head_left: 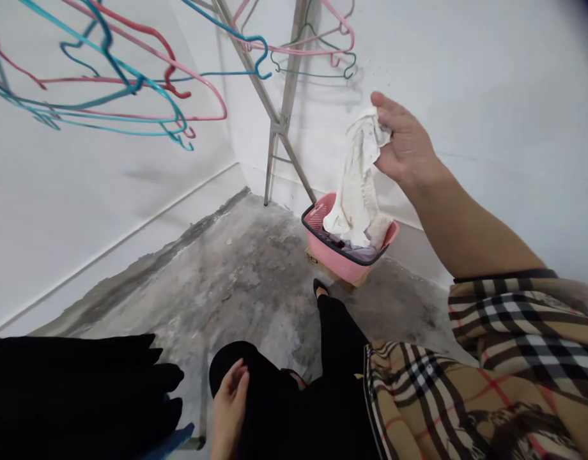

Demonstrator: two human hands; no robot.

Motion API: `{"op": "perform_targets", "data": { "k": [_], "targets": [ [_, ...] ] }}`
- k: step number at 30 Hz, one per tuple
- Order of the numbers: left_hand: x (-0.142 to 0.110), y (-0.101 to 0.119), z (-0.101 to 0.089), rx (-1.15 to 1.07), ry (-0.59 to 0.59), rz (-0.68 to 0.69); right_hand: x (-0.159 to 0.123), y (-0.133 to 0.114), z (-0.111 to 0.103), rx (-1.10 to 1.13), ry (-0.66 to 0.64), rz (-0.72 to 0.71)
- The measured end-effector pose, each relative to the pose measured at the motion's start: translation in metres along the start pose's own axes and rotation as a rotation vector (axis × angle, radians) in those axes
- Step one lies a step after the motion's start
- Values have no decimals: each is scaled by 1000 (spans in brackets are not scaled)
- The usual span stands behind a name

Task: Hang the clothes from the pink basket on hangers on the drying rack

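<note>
My right hand [403, 142] is raised at the upper right, its fingers closed on a crumpled white cloth garment [356, 182]. The garment hangs down from the fingers, and its lower end falls over a pink laundry basket [339, 260] with a dark rim. Lilac, dark and whitish clothes lie inside the basket, partly hidden behind the hanging cloth. Low in the view, my left hand [231, 402] is beside my black-trousered knee, empty, with its fingers loosely bent and a little apart.
Blue, pink and red hangers [131, 83] hang at the upper left, with more by the metal rack frame [278, 126]. The basket rests on a cardboard box [316, 257] near the white wall. Dark cloth [73, 390] hangs at the lower left above the concrete floor [217, 287].
</note>
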State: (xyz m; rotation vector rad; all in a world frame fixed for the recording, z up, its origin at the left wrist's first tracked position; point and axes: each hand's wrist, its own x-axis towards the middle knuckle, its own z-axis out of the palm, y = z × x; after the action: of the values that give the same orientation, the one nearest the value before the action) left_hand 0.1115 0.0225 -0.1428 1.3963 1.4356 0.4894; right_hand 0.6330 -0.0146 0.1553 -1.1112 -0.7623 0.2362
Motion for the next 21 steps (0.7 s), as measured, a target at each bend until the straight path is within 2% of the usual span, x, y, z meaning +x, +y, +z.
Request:
{"op": "perform_targets", "data": {
  "k": [5, 8, 11, 13, 15, 18, 21],
  "targets": [
    [-4, 62, 53, -115, -150, 306, -51, -84, 52, -68, -107, -42],
    [-13, 99, 81, -72, -230, 447, -83, -116, 69, -120, -127, -58],
    [-20, 126, 93, -106, -252, 541, -103, -133, 70, -46, -159, -25],
    [-21, 138, 88, -226, -237, 596, -107, -137, 62, -8, -185, -21],
    [-19, 147, 71, -364, -198, 623, -104, -136, 48, -33, -213, -54],
    [-14, 158, 31, -478, -115, 584, -94, -122, 24, -82, -191, -71],
    [-16, 171, -13, -614, -47, 513, -83, -94, 5, -176, -110, -95]
  ]
}}
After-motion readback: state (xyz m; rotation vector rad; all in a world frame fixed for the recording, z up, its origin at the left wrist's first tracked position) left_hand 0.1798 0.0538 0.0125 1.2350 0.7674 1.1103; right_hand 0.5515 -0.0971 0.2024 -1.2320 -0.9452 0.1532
